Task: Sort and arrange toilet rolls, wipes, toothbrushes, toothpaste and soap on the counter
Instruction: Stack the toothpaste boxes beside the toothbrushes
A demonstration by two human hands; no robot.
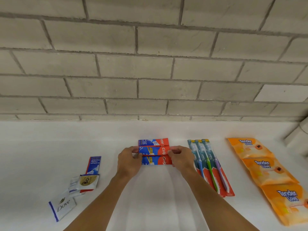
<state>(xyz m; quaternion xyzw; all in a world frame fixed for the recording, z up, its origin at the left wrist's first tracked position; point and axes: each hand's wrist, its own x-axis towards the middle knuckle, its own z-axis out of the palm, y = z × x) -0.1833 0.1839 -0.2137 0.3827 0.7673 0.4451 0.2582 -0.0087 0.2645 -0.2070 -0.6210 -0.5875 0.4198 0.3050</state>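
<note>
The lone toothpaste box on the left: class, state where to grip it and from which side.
Probably best: pinch the lone toothpaste box across its long edges at the far, blue end, from above. It lies flat, its near end under the soap packets.

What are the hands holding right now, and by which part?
The middle toothpaste box of three: the left hand pinches its left end, the right hand its right end.

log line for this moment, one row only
left hand: grips toothpaste boxes, left end | right hand: grips right end | toothbrushes, wipes: laid out right | soap, loose toothpaste box: left, unsorted
</note>
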